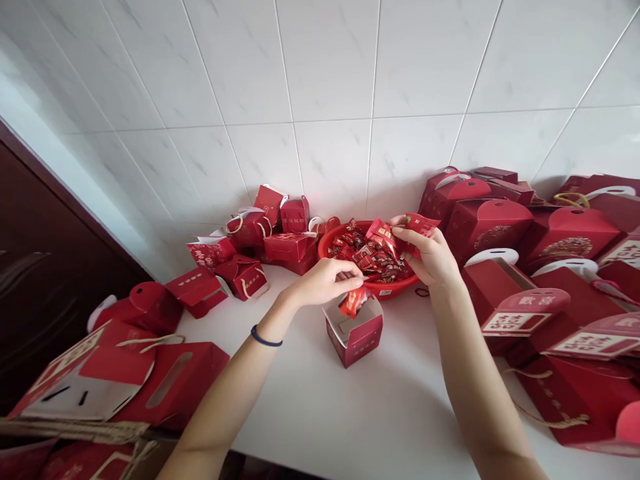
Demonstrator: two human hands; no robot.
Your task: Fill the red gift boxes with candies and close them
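Observation:
A small open red gift box stands on the white table in front of me. My left hand is closed on a red-wrapped candy and holds it just above the box's opening. Behind it sits a red bowl heaped with red candy packets. Over the bowl's right side, my right hand pinches a red candy packet.
Small closed red boxes crowd against the white tiled wall at the back left. Larger red gift boxes with handles pile up on the right, and flat unfolded ones lie at the left. A dark wooden door stands at far left.

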